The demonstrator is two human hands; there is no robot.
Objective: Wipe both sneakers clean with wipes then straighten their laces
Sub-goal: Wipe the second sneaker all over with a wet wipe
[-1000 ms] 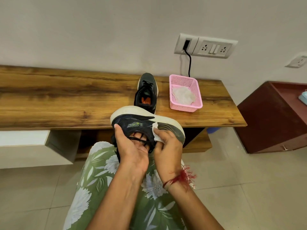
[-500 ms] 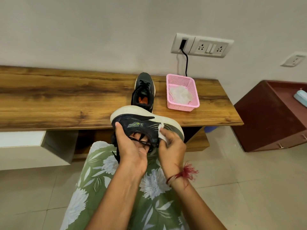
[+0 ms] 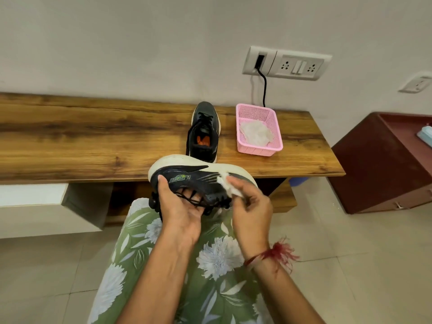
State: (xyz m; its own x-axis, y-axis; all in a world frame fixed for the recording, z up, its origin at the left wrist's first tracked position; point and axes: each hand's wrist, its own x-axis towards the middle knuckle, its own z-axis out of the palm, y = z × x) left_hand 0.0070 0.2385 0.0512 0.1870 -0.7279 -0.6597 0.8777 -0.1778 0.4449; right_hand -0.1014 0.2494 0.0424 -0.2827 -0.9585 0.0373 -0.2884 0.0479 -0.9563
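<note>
Head view: the left hand (image 3: pixel 180 206) grips a dark sneaker (image 3: pixel 194 181) over the lap. Its thumb lies on the shoe's side, and its fingers are pushed into the opening, mostly hidden behind the black laces (image 3: pixel 194 199). The right hand (image 3: pixel 250 209) pinches a white wipe (image 3: pixel 228 189) against the sneaker's side toward the toe; the wipe is blurred and largely covered by the fingers. Just beyond the hands, the second sneaker (image 3: pixel 203 134) stands on the worktop (image 3: pixel 93 146), its heel partly hidden by the held shoe's pale sole. Beyond the right hand, a pink basket (image 3: pixel 259 152) holds crumpled white wipes (image 3: pixel 256 135); how many cannot be told.
</note>
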